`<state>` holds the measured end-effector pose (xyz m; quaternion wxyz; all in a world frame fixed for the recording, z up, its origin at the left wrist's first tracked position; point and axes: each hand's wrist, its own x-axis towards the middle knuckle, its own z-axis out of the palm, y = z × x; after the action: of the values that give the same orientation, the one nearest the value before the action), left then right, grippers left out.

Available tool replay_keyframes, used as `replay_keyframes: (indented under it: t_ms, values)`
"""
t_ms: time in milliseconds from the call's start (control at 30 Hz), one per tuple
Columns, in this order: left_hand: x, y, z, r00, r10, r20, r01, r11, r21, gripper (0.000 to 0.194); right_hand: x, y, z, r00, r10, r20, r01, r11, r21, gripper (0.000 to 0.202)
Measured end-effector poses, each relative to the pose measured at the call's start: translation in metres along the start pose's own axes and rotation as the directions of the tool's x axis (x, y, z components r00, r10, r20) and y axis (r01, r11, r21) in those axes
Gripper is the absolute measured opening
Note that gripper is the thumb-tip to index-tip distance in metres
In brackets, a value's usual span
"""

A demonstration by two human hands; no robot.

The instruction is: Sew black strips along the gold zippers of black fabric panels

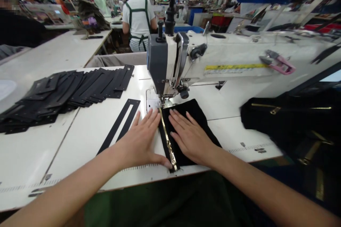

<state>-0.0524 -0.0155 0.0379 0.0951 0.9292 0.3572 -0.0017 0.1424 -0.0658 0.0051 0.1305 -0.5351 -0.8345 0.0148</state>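
Observation:
A black fabric panel [195,115] lies on the machine table, with a gold-toothed zipper [165,133] along its left edge. Its far end reaches the presser foot of the sewing machine [160,60]. My left hand [142,140] rests flat at the zipper's left side, fingers stretched toward the needle area and thumb by the zipper's near end. On the panel, right of the zipper, my right hand [190,136] lies flat with its fingers extended. Left of my left hand is a black slotted strip piece [114,131]. The needle point itself is too small to make out.
Many black slotted pieces [66,92] are heaped on the table at left. Black fabric with gold zippers [279,113] piles up at right. Pink-handled thread snips [281,63] sit against the machine arm. A person in an apron [138,21] stands beyond the table.

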Motion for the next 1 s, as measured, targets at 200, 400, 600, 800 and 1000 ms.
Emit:
replay_keyframes:
  t_ms: [200, 400, 600, 800, 1000]
  values:
    - [-0.080, -0.042, 0.003, 0.950, -0.128, -0.283, 0.177, 0.972, 0.154, 0.045, 0.008, 0.006, 0.010, 1.000, 0.005, 0.025, -0.004, 1.000, -0.016, 0.046]
    - [-0.112, -0.023, 0.010, 0.985, 0.001, -0.171, 0.038, 0.973, 0.228, 0.047, 0.024, 0.002, 0.004, 0.994, -0.107, -0.027, 0.107, 0.994, 0.016, 0.044]
    - [-0.111, -0.039, 0.014, 0.978, 0.177, -0.106, -0.136, 0.940, 0.314, 0.111, 0.035, -0.001, 0.005, 0.994, -0.108, 0.032, 0.106, 0.993, 0.052, 0.046]
    - [-0.110, -0.039, 0.016, 0.959, 0.225, -0.172, -0.172, 0.945, 0.278, 0.062, 0.030, 0.007, 0.009, 0.985, -0.091, -0.146, 0.120, 0.971, 0.206, 0.041]
    - [-0.064, -0.041, 0.021, 0.915, 0.070, -0.397, -0.032, 0.994, 0.102, 0.028, 0.015, 0.013, 0.015, 0.988, -0.137, -0.075, 0.145, 0.983, 0.113, 0.042]
